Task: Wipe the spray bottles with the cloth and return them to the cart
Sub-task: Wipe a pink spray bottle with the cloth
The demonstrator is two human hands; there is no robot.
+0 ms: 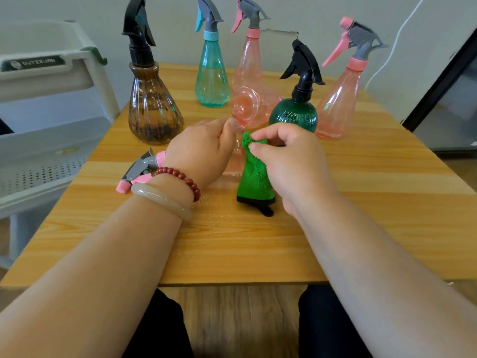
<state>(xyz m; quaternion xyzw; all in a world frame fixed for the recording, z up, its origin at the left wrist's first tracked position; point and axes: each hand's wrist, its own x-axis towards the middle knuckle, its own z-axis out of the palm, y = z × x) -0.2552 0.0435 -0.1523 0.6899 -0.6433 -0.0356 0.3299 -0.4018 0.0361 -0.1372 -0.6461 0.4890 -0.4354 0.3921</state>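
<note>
Well, the pink spray bottle (pixel 245 109), likely light and slippery, was gripped round its middle, on its side over the surface (pixel 361 202), by the curled fingers of the left hand (pixel 201 153), while the soft green cloth (pixel 254 177) was pinched against it by the right hand (pixel 291 161).

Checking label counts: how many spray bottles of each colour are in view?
Pink bottles: 3
Teal bottle: 1
Brown bottle: 1
Green bottle: 1
Total: 6
</note>
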